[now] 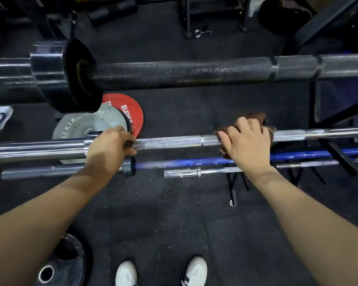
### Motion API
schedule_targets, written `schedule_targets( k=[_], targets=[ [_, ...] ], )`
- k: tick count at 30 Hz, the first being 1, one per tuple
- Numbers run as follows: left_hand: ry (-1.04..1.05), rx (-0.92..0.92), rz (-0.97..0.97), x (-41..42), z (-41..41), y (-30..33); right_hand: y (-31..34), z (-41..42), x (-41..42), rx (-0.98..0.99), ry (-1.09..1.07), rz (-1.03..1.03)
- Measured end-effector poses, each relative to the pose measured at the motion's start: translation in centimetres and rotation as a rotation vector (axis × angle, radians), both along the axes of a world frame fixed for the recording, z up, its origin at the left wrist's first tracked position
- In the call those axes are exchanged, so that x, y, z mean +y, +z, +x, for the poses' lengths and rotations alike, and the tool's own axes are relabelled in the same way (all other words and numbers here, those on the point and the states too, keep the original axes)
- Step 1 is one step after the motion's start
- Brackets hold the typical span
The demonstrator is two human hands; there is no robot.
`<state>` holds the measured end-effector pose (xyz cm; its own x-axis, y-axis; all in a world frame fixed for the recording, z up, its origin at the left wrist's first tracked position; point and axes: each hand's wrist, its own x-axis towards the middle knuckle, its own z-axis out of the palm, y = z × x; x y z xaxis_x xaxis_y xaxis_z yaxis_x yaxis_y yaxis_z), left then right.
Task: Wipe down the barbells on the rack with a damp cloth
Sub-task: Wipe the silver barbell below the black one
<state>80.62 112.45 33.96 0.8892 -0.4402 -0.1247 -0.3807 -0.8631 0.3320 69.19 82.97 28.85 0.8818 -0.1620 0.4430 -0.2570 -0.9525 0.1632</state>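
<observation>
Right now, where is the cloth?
In the head view, the brown cloth is right of centre, wrapped over the silver barbell under the right hand, above the blue bar.

Silver barbell (170, 142) across rack, knurled shaft between both hands. Left hand (109, 148) wrapped round shaft beside sleeve collar. Right hand (248, 141) pressing brown cloth (253, 117) over shaft, fingers curled on top. Black barbell (180, 74) above, black plate (79, 75) at left end. Blue barbell (186, 163) and thin chrome bar (182, 172) lower. Red plate (130, 109) and grey plate (81, 125) on floor. White shoes (196, 271) at bottom edge.
</observation>
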Motion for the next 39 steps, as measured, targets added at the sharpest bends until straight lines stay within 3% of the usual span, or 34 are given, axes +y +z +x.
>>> schedule_targets(
  k=[6, 11, 18, 21, 26, 28, 34, 39],
  targets=[
    [0.01, 0.022, -0.016, -0.6, 0.0, -0.2, 0.5, -0.1, -2.8, 0.091, -0.044, 0.138],
    [0.022, 0.015, 0.071, -1.0, -0.2, 0.3, 0.1, -0.2, -4.7, -0.02, 0.042, 0.171],
    [-0.086, -0.07, 0.127, -6.7, -2.5, 0.6, 1.9, 1.7, 0.9, -0.29, 0.117, 0.347],
    [-0.116, -0.091, 0.154, -9.2, -3.1, -0.2, 2.3, 1.4, 5.3, -0.246, 0.25, 0.515],
    [-0.11, -0.019, 0.177, -10.0, -2.3, -0.4, 0.0, -1.6, 2.1, 0.018, 0.191, 0.352],
    [-0.124, -0.006, 0.18, -10.0, -2.1, -0.4, -0.2, -1.5, 0.5, 0.063, 0.193, 0.384],
    [-0.15, 0.025, 0.167, -10.2, -2.2, -0.3, -0.5, 1.2, 4.3, -0.085, 0.039, 0.526],
    [-0.12, 0.043, 0.101, -9.6, -2.3, -0.5, -0.1, 2.4, 6.7, -0.14, 0.028, 0.439]
  ],
)
